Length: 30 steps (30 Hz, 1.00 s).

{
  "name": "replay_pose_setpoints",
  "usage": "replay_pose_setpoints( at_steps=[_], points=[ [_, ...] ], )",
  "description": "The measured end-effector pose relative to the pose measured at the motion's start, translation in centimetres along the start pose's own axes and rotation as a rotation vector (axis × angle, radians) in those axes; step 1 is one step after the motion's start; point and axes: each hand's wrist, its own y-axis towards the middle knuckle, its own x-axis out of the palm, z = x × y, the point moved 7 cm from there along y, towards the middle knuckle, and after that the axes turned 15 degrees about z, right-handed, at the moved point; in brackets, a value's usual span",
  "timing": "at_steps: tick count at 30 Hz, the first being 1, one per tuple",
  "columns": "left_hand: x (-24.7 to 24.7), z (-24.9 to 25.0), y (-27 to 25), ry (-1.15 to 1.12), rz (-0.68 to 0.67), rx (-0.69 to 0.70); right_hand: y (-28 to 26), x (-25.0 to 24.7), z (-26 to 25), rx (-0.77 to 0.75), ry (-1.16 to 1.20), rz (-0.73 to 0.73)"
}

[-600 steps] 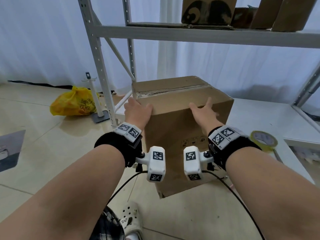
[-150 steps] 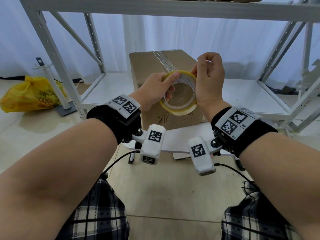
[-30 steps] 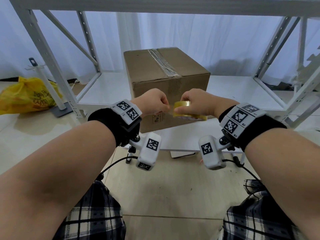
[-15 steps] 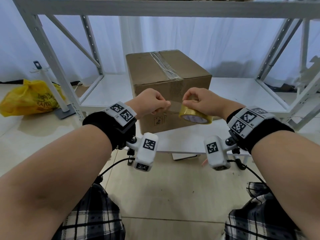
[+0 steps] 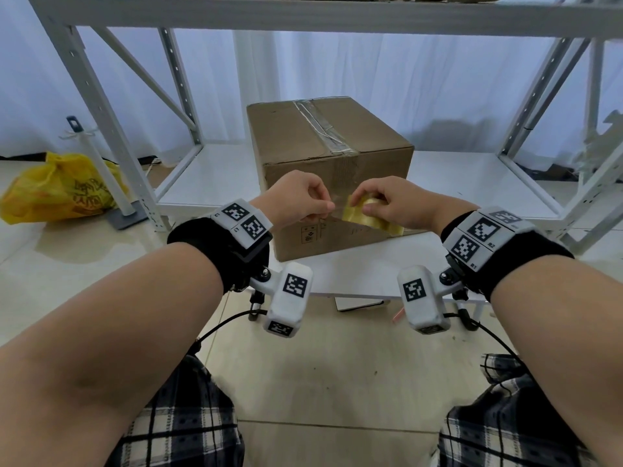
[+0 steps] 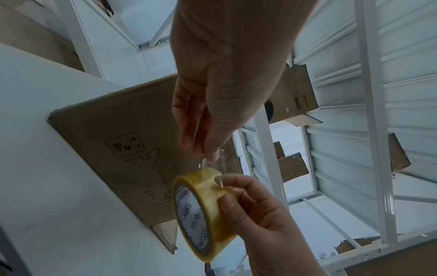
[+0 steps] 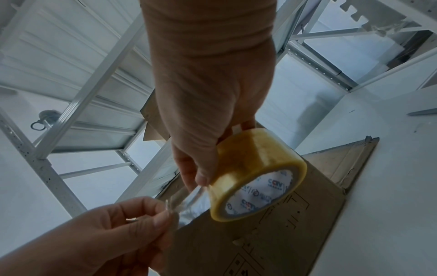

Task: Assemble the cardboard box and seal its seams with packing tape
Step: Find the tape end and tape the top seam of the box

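A closed brown cardboard box (image 5: 333, 170) stands on the low white shelf (image 5: 472, 183), a strip of clear tape along its top seam. In front of its near face my right hand (image 5: 387, 203) grips a yellowish roll of packing tape (image 5: 371, 219) (image 6: 203, 211) (image 7: 255, 175). My left hand (image 5: 303, 200) pinches the free end of the tape (image 7: 187, 201) between thumb and fingers. A short clear length is stretched between both hands, a little apart from the box.
White metal shelving posts (image 5: 101, 106) frame the box left and right, with an upper shelf (image 5: 303, 15) overhead. A yellow plastic bag (image 5: 57, 190) and a white stand (image 5: 97, 163) sit on the tiled floor at left.
The hands stay close together in front of the box. The roll has tipped in the right hand, and a short strip stays pulled out between the hands.
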Motion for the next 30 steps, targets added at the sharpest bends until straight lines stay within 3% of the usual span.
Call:
replay_pose_setpoints(
  at_steps=[4,7,11,13,21,27,30],
  points=[
    [0.4,0.1,-0.3,0.042,-0.020,-0.060,0.0,-0.1,-0.5,-0.019,0.007,0.020],
    [0.2,0.6,0.0,0.112,0.043,-0.023,-0.1,-0.1,-1.2,-0.062,-0.007,0.003],
    [1.3,1.0,-0.5,-0.268,-0.039,-0.201,0.1,0.0,-2.0,-0.103,-0.053,0.011],
    [1.5,1.3,-0.6,-0.372,-0.013,-0.251,0.1,-0.1,-2.1,-0.110,-0.076,0.021],
    [1.3,2.3,-0.1,-0.398,0.082,-0.214,0.2,-0.4,-1.6,-0.086,-0.107,0.056],
    [1.2,1.0,0.3,-0.143,0.109,-0.081,0.0,-0.6,-2.6,-0.148,-0.050,0.077],
    [1.0,0.7,0.4,-0.175,0.122,-0.070,0.1,-0.4,-2.6,-0.157,-0.010,0.079]
  ],
)
